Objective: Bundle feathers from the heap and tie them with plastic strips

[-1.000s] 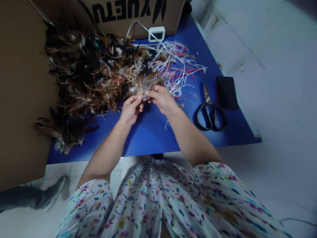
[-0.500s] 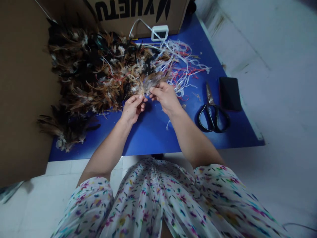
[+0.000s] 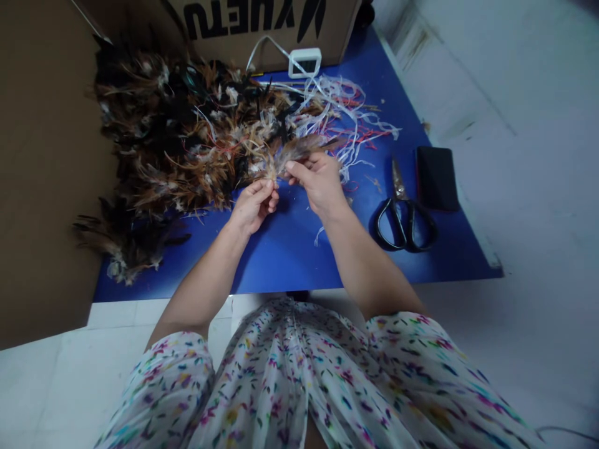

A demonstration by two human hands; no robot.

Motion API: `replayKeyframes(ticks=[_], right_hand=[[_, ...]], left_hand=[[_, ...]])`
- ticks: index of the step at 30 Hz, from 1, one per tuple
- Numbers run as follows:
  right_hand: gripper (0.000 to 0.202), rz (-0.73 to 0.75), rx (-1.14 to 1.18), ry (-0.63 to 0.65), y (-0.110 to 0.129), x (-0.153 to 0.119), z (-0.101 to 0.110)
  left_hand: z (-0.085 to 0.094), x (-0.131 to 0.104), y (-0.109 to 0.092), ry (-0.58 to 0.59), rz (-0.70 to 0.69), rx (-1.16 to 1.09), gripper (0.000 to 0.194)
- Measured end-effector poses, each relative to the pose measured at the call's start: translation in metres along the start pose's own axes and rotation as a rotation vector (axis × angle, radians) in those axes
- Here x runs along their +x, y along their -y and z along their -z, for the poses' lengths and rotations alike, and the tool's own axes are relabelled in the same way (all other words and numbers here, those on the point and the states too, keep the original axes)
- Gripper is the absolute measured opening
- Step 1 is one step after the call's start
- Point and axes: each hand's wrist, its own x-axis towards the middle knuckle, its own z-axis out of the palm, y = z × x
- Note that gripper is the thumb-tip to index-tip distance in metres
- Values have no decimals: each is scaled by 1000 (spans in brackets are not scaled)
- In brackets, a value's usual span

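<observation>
My left hand (image 3: 256, 202) pinches the pale base of a small feather bunch (image 3: 296, 149) between thumb and fingers. Close by on its right, my right hand (image 3: 321, 181) is closed on the greyish-brown feathers of the same bunch, thumb against fingertips. Behind and left of my hands spreads a large pile of brown and black feathers (image 3: 178, 143). White and red strings (image 3: 349, 118) lie tangled just beyond my right hand. A separate dark feather bundle (image 3: 135, 240) rests at the table's front left.
On the blue table (image 3: 290, 262), black-handled scissors (image 3: 403, 215) and a dark phone-like rectangle (image 3: 436, 178) lie to the right. A small white device with a screen (image 3: 305, 63) stands before a cardboard box (image 3: 262, 40). Brown cardboard (image 3: 42, 174) borders the left.
My right hand has shifted slightly right and up along the feathers, which now stretch further right. My left hand keeps its pinch. The whole view has moved a little.
</observation>
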Motion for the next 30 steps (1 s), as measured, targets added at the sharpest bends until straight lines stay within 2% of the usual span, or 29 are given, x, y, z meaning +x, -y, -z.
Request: replayKeyframes(ticks=[7,13,17,30], right_hand=[[37,14,-27,22,3,-1,0],[40,18,-21,54,5,-4,-1],[43,22,-49,66,4,-3,0],[40,34,-74,109,-1,2,7]], left_hand=[[-1,-1,-1,9,38,13,26],[2,1,1,68,32,-9,26],[2,1,1,51,50,6,26],[6,2,2,94,29,-24,25]])
